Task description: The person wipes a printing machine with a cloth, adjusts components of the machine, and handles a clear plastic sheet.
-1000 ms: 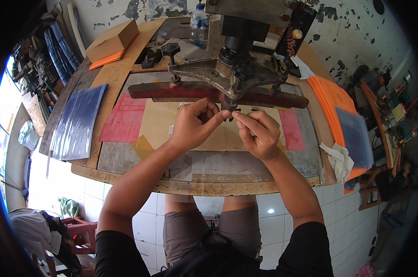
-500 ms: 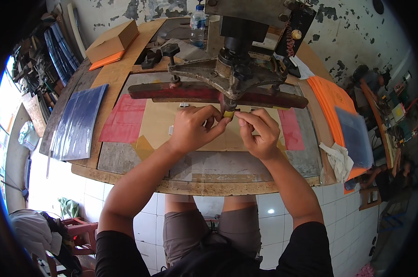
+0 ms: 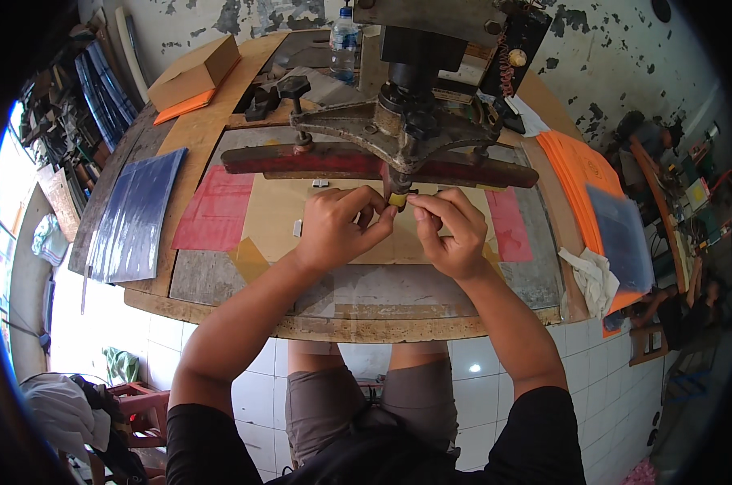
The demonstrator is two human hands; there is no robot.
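Note:
A small yellow band [image 3: 398,199] sits at the lower front end of the metal press head [image 3: 398,133]. My left hand [image 3: 337,222] is closed, with thumb and forefinger pinched at the band's lower left. From the other side, my right hand [image 3: 455,234] pinches at its right edge, the remaining fingers curled. The fingertips cover part of the band, so how it is fastened is hidden. Below both hands lies a tan board [image 3: 273,214], flanked by a red sheet [image 3: 212,208] on the left and another red sheet [image 3: 510,222] on the right. A small pale block [image 3: 298,228] is beside my left hand.
A dark red bar [image 3: 301,162] crosses under the press head. On the left are blue plastic sheets [image 3: 135,214] and a cardboard box [image 3: 192,73]. Orange sheets [image 3: 572,174] and a crumpled white cloth [image 3: 590,279] lie at right. Behind stands a water bottle [image 3: 344,48].
My left fingertips have eased slightly left, so a little more of the band's lower end shows. My right hand keeps nearly the same pinch. The press has not visibly moved.

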